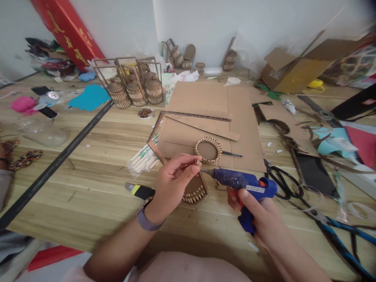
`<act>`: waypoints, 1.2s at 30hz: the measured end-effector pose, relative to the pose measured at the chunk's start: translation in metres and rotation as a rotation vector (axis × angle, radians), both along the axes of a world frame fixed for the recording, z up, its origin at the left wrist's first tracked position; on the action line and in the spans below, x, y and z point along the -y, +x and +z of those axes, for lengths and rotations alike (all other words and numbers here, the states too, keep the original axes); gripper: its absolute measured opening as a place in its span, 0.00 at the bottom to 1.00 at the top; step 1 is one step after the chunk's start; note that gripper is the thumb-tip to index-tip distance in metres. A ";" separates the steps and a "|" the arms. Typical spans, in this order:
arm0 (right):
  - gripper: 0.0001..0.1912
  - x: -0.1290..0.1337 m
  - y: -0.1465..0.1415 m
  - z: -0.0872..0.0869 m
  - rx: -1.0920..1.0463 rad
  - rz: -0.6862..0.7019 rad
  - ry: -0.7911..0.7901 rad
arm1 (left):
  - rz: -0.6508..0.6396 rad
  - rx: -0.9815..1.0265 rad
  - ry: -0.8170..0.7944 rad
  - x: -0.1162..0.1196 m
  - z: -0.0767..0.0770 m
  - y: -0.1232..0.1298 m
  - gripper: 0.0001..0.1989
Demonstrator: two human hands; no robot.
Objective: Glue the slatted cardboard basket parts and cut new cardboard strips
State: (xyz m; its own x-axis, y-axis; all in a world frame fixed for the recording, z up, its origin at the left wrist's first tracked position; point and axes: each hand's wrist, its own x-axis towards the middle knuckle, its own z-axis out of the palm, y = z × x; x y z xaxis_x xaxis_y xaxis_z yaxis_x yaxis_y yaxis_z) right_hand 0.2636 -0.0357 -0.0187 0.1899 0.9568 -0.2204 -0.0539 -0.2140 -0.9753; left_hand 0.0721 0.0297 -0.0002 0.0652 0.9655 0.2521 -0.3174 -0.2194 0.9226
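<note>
My right hand (258, 211) is wrapped round a blue hot glue gun (235, 179), its fingers at the orange trigger. The gun's nozzle points left, close to a small brown and pale piece (198, 163) pinched between my left thumb and fingertips; whether they touch I cannot tell. My left hand (176, 176) wears a watch on a mauve band. Partly hidden below that hand lies a brown disc (194, 194) with short pale sticks along its edge. Just beyond my fingertips, a round ring of short sticks (208, 149) rests on the cardboard (205, 96).
Lidded miniature baskets with tall handles (135, 88) stand at back left, near a dish of brown beads (145, 113). Black scissors (283, 180) and blue-handled pliers (323, 219) lie right. A cutter (141, 191) and bagged sticks (143, 160) lie left. Another person's arm shows far left.
</note>
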 end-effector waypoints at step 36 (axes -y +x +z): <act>0.29 0.003 -0.001 0.010 0.157 -0.034 -0.042 | 0.017 0.002 0.000 0.001 -0.001 -0.001 0.10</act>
